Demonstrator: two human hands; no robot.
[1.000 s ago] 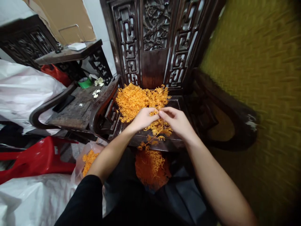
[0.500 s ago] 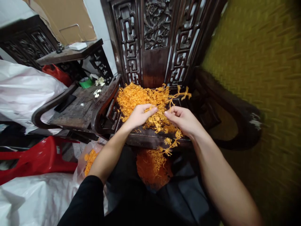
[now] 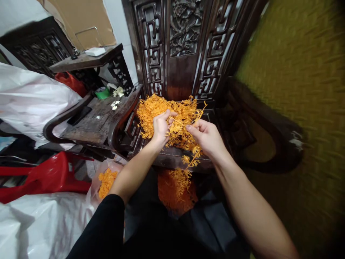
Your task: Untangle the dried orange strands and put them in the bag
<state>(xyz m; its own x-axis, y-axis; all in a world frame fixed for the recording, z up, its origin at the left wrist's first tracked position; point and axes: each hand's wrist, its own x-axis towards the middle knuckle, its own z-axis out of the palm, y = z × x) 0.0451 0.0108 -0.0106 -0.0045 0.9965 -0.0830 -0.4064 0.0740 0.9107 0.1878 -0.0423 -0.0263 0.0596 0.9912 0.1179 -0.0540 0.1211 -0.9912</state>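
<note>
A heap of orange plastic sprigs [image 3: 153, 108], thin and branching, lies on the dark wooden chair seat [image 3: 169, 158]. My right hand [image 3: 207, 136] pinches one orange plastic sprig [image 3: 201, 114] between thumb and fingers; its forked tip sticks up above the knuckles. At the heap's front, my left hand [image 3: 161, 126] has its fingers curled over part of the orange strands, though the exact hold is partly hidden. Yellow-orange branches stretch between the two hands. Below my right hand, another sprig [image 3: 191, 162] dangles over the seat's front edge.
A clear bag of orange pieces [image 3: 106, 183] stands left of my knee beside a red plastic stool [image 3: 54, 176]. Green tape [image 3: 102, 93] and white bits [image 3: 115, 105] lie on the neighbouring wooden chair [image 3: 86, 126]. White sacks [image 3: 35, 100] fill the left; a curved armrest [image 3: 291, 144] is at right.
My left hand has turned upward, its fingers now curling near the strands. The sprig in my right hand has tilted, its tip dropping closer to the hand. The camera view has shifted slightly.
</note>
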